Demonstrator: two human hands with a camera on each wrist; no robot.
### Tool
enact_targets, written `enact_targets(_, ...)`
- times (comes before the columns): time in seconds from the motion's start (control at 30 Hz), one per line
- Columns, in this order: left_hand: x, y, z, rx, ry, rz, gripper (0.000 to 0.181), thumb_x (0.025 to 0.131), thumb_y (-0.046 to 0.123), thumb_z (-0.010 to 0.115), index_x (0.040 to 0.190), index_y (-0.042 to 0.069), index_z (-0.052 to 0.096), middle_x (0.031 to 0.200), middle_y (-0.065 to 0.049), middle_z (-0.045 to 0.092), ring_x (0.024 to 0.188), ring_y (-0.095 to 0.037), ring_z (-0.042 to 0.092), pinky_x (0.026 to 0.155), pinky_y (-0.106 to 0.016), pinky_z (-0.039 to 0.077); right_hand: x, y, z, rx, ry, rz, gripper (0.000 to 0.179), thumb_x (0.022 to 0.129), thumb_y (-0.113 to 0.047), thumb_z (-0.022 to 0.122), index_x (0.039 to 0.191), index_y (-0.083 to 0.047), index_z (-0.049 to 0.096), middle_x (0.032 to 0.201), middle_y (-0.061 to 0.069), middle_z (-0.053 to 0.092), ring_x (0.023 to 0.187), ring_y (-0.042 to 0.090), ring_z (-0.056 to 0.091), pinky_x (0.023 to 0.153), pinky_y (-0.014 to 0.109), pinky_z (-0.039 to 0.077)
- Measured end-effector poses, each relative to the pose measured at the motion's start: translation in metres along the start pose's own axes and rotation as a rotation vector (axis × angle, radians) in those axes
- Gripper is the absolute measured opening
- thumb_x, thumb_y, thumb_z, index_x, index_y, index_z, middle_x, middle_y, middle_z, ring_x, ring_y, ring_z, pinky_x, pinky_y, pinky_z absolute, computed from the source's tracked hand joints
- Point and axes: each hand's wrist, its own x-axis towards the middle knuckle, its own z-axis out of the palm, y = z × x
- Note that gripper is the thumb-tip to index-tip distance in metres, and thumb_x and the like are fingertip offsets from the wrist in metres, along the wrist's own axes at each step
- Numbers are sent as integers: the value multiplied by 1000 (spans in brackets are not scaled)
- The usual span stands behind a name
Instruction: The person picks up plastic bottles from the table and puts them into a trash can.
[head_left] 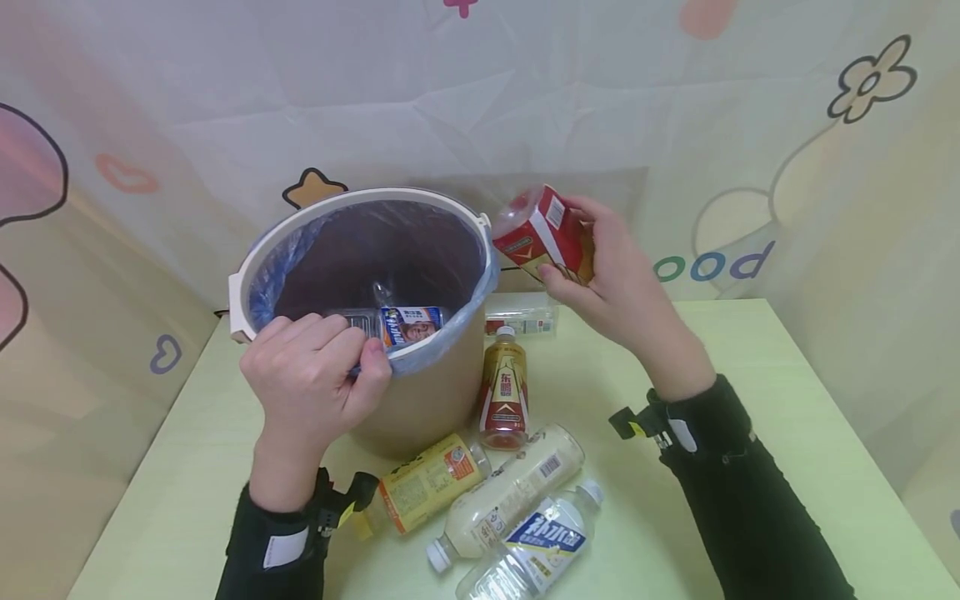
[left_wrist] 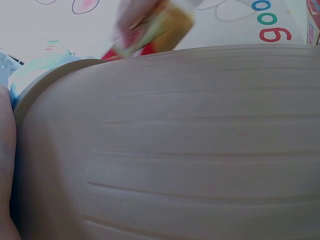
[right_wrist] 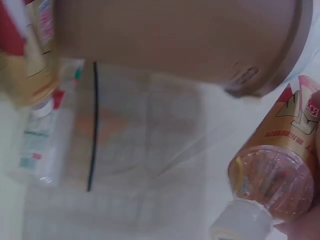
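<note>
My left hand [head_left: 307, 375] grips the near rim of a brown bin [head_left: 431, 400] lined with a blue plastic bag [head_left: 438, 337]; the bin tilts toward me. Inside it lies a clear bottle with a blue and white label [head_left: 408, 323]. Just right of the bin's rim, my right hand [head_left: 615, 287] holds a drink bottle with a red and gold label [head_left: 551, 225], its base toward the bin. In the right wrist view the white cap [right_wrist: 242, 220] of this held bottle shows near the lower edge. The bin's ribbed wall [left_wrist: 190, 135] fills most of the left wrist view.
Beside the bin stands or leans another red and gold bottle [head_left: 506, 392], with a clear bottle [head_left: 521, 317] lying behind it. In front lie a yellow-labelled bottle [head_left: 435, 483], a cream bottle [head_left: 510, 492] and a clear blue-labelled bottle [head_left: 536, 546]. A printed cloth [head_left: 525, 108] hangs behind.
</note>
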Motion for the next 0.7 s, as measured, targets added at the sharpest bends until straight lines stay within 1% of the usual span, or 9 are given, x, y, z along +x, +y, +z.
enact_targets(0.13,0,0,-1,3,1,-5,38,83,26,46,49,14,34,48,2,28,43,-17,25,46,-34,14,19,-26,2,-27,62,-233,78,87,-33,68,152,-13,29,143,5,45,125,11,43,87,33,52)
enact_targets(0.17,0,0,-1,3,1,-6,38,83,27,46,49,14,35,48,2,28,43,-17,25,46,-34,14,22,-31,3,-35,77,-280,77,88,-32,67,151,-11,30,143,6,45,126,11,43,87,33,52)
enact_targets(0.23,-1,0,-1,2,0,-8,39,84,27,46,49,13,35,48,2,28,43,-17,26,46,-34,14,28,-42,3,-61,107,-343,75,89,-33,66,150,-9,31,144,7,46,129,11,42,88,34,51)
enact_targets(0.33,-1,-1,-1,-3,-7,-10,39,84,27,46,49,13,36,48,2,29,43,-17,26,46,-34,14,36,-55,4,-108,141,-403,72,91,-36,64,149,-6,34,142,9,47,131,13,42,90,36,51)
enact_targets(0.4,-1,-2,0,-5,-17,-10,37,83,27,47,49,13,38,48,1,30,43,-17,27,46,-35,15,41,-62,5,-138,159,-420,71,91,-38,63,149,-7,38,141,9,50,130,13,44,91,37,51)
enact_targets(0.5,-2,-3,-1,-5,-40,-10,37,82,28,48,50,12,41,48,-1,33,43,-18,28,45,-35,17,49,-72,8,-189,183,-470,70,91,-42,62,148,-7,42,138,11,53,128,16,47,92,36,50)
enact_targets(0.63,-3,-4,-1,0,-59,-10,37,83,29,48,50,11,44,49,-2,36,43,-20,31,44,-35,20,57,-82,15,-214,198,-525,72,89,-47,62,147,-7,48,134,12,56,125,17,49,93,33,49)
enact_targets(0.7,-4,-4,-1,1,-61,-11,38,83,29,47,50,11,44,49,-2,36,43,-20,31,44,-35,20,60,-86,18,-219,204,-539,73,89,-49,62,147,-7,48,133,12,57,124,17,49,93,32,48)
